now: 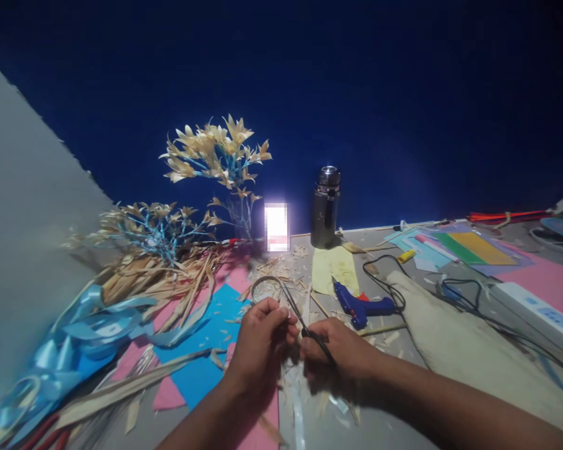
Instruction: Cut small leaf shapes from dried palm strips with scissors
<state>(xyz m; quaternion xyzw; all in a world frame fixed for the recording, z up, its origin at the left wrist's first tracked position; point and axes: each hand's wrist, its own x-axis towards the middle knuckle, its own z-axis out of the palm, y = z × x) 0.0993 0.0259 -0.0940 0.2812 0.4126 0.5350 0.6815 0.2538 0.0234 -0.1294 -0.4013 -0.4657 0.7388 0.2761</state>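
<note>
My right hand [331, 350] is closed around the dark handles of a pair of scissors [295, 309]. Their blades point up and away, over the fingertips of my left hand. Thumb and fingers of my left hand [267, 334] pinch a thin tan strip [258, 286], which curls up in a loop and looks like dried husk. Whether the blades touch the strip I cannot tell. Cut tan scraps [281, 269] lie scattered on the table under and beyond both hands. Just past my right hand rests a blue glue gun [361, 306].
Tan flowers on blue stems [216, 150] stand at the back left, above a heap of dried strips [136, 275] and blue ribbon [89, 319]. A dark flask [326, 209] is by the wall. Rightward are a cream cloth-like piece [469, 344], cables and a power strip [539, 312].
</note>
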